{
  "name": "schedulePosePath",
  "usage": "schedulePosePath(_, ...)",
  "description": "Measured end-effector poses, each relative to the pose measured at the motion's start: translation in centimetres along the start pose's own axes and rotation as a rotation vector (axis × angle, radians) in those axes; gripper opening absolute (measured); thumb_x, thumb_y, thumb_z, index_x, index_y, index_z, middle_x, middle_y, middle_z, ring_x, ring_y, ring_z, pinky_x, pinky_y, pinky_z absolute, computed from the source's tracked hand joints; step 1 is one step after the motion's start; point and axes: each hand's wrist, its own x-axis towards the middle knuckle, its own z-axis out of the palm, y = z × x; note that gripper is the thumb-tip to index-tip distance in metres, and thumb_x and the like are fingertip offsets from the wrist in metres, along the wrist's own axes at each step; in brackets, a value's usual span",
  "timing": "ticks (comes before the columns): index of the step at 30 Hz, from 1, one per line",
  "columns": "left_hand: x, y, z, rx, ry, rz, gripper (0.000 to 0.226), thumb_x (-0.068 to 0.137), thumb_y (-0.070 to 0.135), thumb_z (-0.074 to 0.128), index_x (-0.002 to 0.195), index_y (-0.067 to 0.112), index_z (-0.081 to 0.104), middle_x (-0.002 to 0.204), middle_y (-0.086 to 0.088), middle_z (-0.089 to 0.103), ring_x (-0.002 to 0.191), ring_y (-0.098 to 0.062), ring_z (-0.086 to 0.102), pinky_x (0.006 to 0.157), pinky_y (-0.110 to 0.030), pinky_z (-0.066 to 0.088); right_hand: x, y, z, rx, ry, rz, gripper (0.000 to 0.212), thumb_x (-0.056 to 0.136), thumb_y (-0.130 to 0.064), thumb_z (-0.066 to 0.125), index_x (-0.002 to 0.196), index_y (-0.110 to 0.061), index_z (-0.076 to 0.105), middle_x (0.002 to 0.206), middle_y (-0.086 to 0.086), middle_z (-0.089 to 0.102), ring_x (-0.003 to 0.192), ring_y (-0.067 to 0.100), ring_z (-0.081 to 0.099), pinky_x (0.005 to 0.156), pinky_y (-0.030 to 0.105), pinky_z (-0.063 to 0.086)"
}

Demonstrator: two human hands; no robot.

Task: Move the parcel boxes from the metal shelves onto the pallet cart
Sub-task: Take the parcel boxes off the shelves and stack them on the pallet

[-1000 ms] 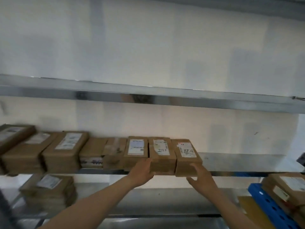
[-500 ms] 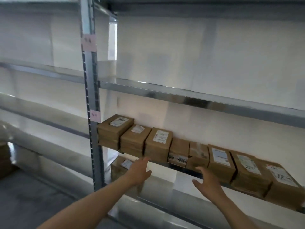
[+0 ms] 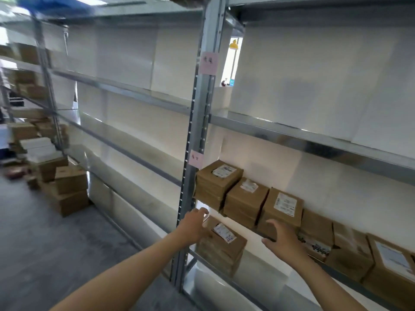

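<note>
A row of several brown parcel boxes with white labels lines a metal shelf (image 3: 314, 140) at the right. The leftmost stack (image 3: 216, 184) stands against the upright post, then a second stack (image 3: 246, 202) and a third (image 3: 280, 209). One more labelled stack (image 3: 221, 245) sits on the shelf below. My left hand (image 3: 194, 225) is open, fingers spread, in front of the post beside the lower stack. My right hand (image 3: 280, 241) is open too, just in front of the third stack's lower edge, holding nothing. The pallet cart is out of view.
A grey upright post (image 3: 197, 140) with pink paper tags divides two shelf bays. The left bay's shelves (image 3: 125, 88) hold nothing nearby. Piles of cardboard boxes (image 3: 65, 187) stand on the grey floor at the far left.
The view has swung left along the shelf. Both hands have let go of the boxes at the right end and moved left, open, to the stacks near the post.
</note>
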Motion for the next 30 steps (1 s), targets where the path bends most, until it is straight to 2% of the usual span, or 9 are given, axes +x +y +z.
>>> schedulePosePath(3, 2.4, -1.3, -1.5, 0.033, 0.040, 0.011, 0.052, 0.085, 0.031, 0.062, 0.131, 0.018, 0.041, 0.133, -0.008, 0.048, 0.120, -0.027, 0.048, 0.102, -0.040, 0.043, 4.1, -2.5, -0.4, 0.007, 0.002, -0.026, 0.056, 0.085, -0.024, 0.063, 0.134, -0.019, 0.038, 0.139, 0.005, 0.043, 0.124, 0.021, 0.045, 0.096, 0.031, 0.041)
schedulePosePath(6, 5.1, -2.2, -4.3, 0.051, 0.060, 0.027, 0.050, 0.086, 0.032, 0.060, 0.129, 0.017, 0.041, 0.130, -0.008, 0.050, 0.115, -0.025, 0.051, 0.100, -0.039, 0.046, 8.5, -5.2, -1.6, -0.003, 0.056, -0.052, 0.057, 0.084, -0.023, 0.064, 0.135, -0.018, 0.037, 0.140, 0.008, 0.039, 0.127, 0.023, 0.041, 0.100, 0.032, 0.037)
schedulePosePath(8, 7.0, -2.7, -6.3, 0.050, 0.074, 0.060, 0.045, 0.089, 0.030, 0.057, 0.128, 0.014, 0.042, 0.125, -0.010, 0.052, 0.112, -0.025, 0.052, 0.098, -0.038, 0.046, 11.3, -6.8, -1.8, -0.029, 0.080, -0.069, 0.058, 0.083, -0.025, 0.065, 0.134, -0.019, 0.038, 0.138, 0.010, 0.040, 0.124, 0.024, 0.043, 0.098, 0.030, 0.036)
schedulePosePath(14, 11.5, -5.2, -7.7, 0.008, 0.040, 0.034, 0.054, 0.086, 0.027, 0.061, 0.133, 0.013, 0.038, 0.129, -0.012, 0.046, 0.117, -0.026, 0.048, 0.101, -0.036, 0.043, 16.1, -8.8, 1.9, -0.026, 0.000, -0.088, 0.062, 0.081, -0.026, 0.068, 0.134, -0.019, 0.038, 0.140, 0.006, 0.039, 0.127, 0.020, 0.041, 0.101, 0.031, 0.036)
schedulePosePath(22, 20.1, -7.1, -5.8, -0.020, -0.037, 0.035, 0.061, 0.081, 0.027, 0.065, 0.134, 0.019, 0.036, 0.133, -0.011, 0.044, 0.121, -0.030, 0.046, 0.102, -0.041, 0.043, 19.4, -7.5, 3.1, 0.024, -0.030, 0.050, 0.065, 0.078, -0.022, 0.071, 0.133, -0.021, 0.037, 0.146, 0.004, 0.033, 0.129, 0.019, 0.040, 0.104, 0.032, 0.039)
schedulePosePath(26, 24.6, -7.2, -4.7, -0.050, -0.095, 0.047, 0.049, 0.089, 0.026, 0.054, 0.134, 0.020, 0.035, 0.132, -0.012, 0.043, 0.120, -0.032, 0.048, 0.104, -0.042, 0.042, 20.5, -6.6, 3.5, 0.010, 0.015, 0.128, 0.064, 0.080, -0.020, 0.069, 0.134, -0.021, 0.036, 0.144, 0.003, 0.035, 0.131, 0.018, 0.037, 0.107, 0.030, 0.034)
schedulePosePath(30, 27.7, -7.9, -3.8, -0.021, -0.171, 0.186, 0.052, 0.091, 0.030, 0.052, 0.136, 0.021, 0.029, 0.138, -0.009, 0.037, 0.123, -0.029, 0.047, 0.105, -0.038, 0.041, 21.8, -7.0, 4.7, 0.002, 0.002, 0.215, 0.070, 0.079, -0.021, 0.071, 0.137, -0.021, 0.032, 0.146, 0.004, 0.033, 0.134, 0.019, 0.034, 0.109, 0.033, 0.035)
